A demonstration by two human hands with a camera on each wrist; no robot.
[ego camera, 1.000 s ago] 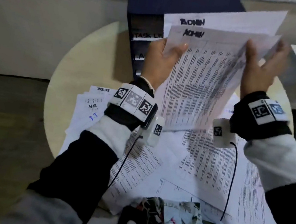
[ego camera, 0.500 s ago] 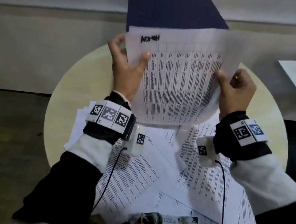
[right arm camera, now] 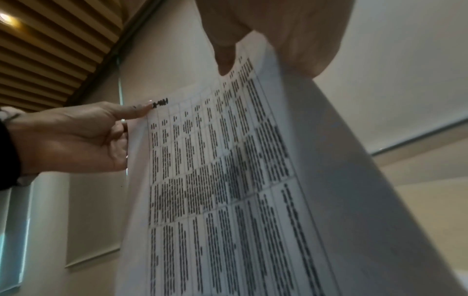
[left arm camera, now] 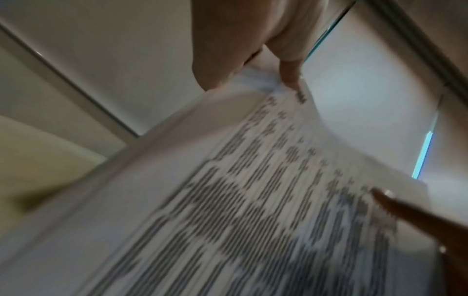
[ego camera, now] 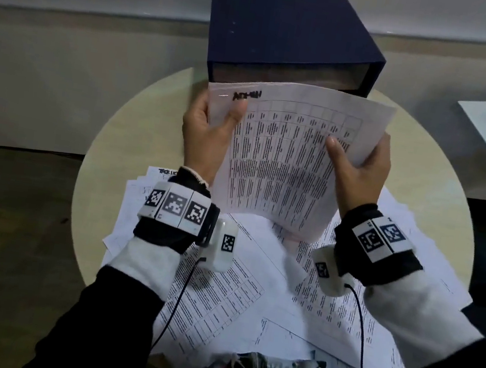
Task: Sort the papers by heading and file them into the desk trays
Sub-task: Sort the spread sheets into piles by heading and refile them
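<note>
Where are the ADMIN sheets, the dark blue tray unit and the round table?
ADMIN sheets (ego camera: 280, 161), head view: middle of the printed grid.
dark blue tray unit (ego camera: 287, 23), head view: its top panel.
round table (ego camera: 137, 124), head view: bare surface left of the hands.

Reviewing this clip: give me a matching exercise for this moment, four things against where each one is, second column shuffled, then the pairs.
Things:
1. ADMIN sheets
2. dark blue tray unit
3. loose papers
4. left hand

Places:
A. spread flat over the round table's near half
B. standing at the table's far side, behind the raised sheets
C. held up off the table between both hands
D. gripping the sheets' top left corner, thumb beside the handwritten heading

Pairs: 1-C, 2-B, 3-A, 4-D
</note>
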